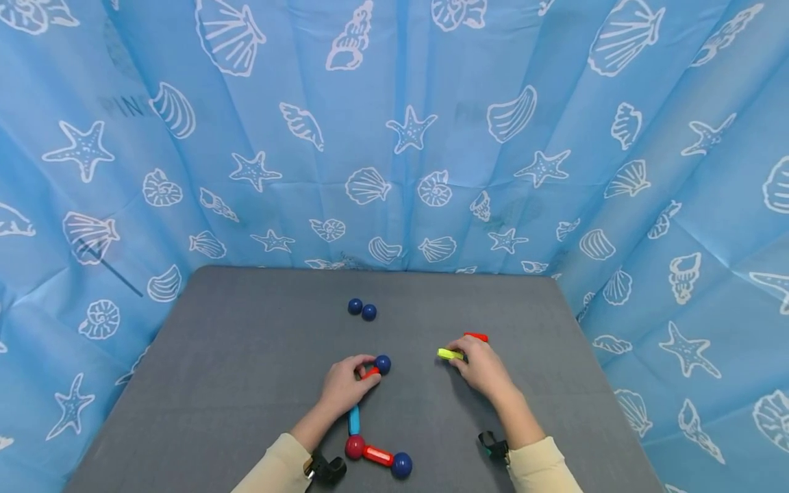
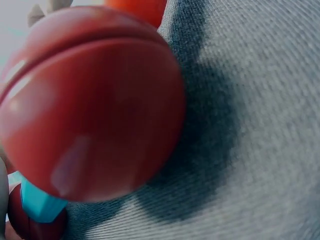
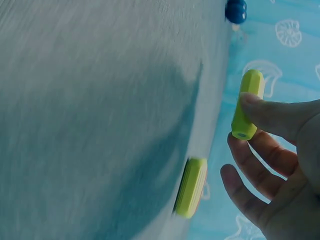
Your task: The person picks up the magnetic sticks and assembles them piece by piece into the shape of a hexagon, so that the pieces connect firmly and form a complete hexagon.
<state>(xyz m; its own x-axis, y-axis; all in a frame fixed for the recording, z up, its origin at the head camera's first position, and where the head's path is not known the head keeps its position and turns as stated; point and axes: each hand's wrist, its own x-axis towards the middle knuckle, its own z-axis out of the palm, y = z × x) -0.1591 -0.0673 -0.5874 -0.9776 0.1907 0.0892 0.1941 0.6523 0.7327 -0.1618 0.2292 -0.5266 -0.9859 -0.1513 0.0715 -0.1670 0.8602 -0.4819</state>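
The left hand [image 1: 344, 387] is pinching a red rod [image 1: 371, 372] beyond the red ball [image 1: 354, 447]; a blue ball [image 1: 383, 364] is sitting at that rod's end. A blue rod [image 1: 354, 421] is running from the red ball towards this hand. Two blue balls [image 1: 355, 306] are lying farthest beyond the red ball. A second red rod [image 1: 379, 455] is linking the red ball to a blue end ball [image 1: 402, 465] on its right. Beyond and right of the red ball, the right hand [image 1: 483, 370], well apart from the left, is pinching a yellow rod [image 1: 449, 354]; a third red rod [image 1: 477, 337] is lying past it.
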